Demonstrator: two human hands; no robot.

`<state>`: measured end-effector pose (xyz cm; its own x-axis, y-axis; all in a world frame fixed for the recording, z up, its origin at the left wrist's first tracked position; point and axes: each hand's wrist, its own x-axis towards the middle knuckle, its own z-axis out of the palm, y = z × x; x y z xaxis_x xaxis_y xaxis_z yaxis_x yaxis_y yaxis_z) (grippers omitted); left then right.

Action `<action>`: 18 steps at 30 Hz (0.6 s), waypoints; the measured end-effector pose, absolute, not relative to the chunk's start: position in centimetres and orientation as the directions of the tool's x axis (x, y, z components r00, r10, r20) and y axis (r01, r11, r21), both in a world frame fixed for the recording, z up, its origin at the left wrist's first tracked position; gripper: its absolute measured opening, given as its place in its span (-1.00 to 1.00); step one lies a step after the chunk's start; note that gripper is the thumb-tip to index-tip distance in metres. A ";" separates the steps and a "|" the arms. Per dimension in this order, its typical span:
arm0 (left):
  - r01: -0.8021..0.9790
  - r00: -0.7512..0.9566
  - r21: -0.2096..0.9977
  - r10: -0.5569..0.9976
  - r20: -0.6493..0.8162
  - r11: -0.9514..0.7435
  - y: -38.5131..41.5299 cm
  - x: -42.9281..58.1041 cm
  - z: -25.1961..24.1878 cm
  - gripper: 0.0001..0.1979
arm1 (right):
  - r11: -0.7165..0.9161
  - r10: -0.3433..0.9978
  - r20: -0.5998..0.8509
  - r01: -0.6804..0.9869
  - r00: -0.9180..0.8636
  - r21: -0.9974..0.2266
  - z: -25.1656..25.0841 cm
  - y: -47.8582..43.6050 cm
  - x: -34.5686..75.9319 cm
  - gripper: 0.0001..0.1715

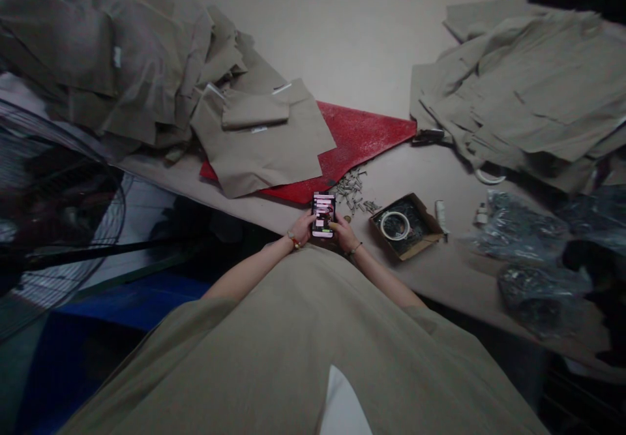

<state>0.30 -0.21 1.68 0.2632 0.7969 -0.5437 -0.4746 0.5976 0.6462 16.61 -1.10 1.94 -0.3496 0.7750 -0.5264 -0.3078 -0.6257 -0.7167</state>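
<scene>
My left hand (302, 227) and my right hand (345, 234) both hold a smartphone (323, 214) upright near the table's front edge, its lit screen facing me. Just beyond the phone, a scatter of small metal fasteners (353, 192) lies on the table. The nearest large item is a red board (359, 140), partly covered by a flat piece of khaki fabric (288, 141). To the right of my right hand sits a shallow cardboard box (405, 227) holding a roll of white tape (395, 225).
Heaps of khaki fabric (107, 50) (523, 89) lie at the back left and right of the beige table (352, 37). Plastic bags of dark items (518, 229) sit at the right. A standing fan (53, 213) stands beyond the table's left side.
</scene>
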 end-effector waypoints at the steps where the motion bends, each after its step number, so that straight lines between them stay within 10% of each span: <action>1: -0.456 0.251 0.669 0.806 -0.537 0.588 -0.2 0.3 1.4 -0.44 | -0.624 0.777 -0.527 -0.308 -0.344 -0.718 1.9 -1.1 16.6 -0.30; 18: -0.409 0.469 0.543 0.679 -0.564 0.733 1.3 -1.1 1.7 -0.22 | -0.443 0.865 -0.390 -0.118 -0.316 -0.889 1.4 -1.6 16.7 0.18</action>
<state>-1.14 1.30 1.73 0.4693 0.6794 -0.5641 -0.4094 0.7334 0.5427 16.70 -1.60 1.39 -0.3165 0.8649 -0.3895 -0.1180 -0.4433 -0.8886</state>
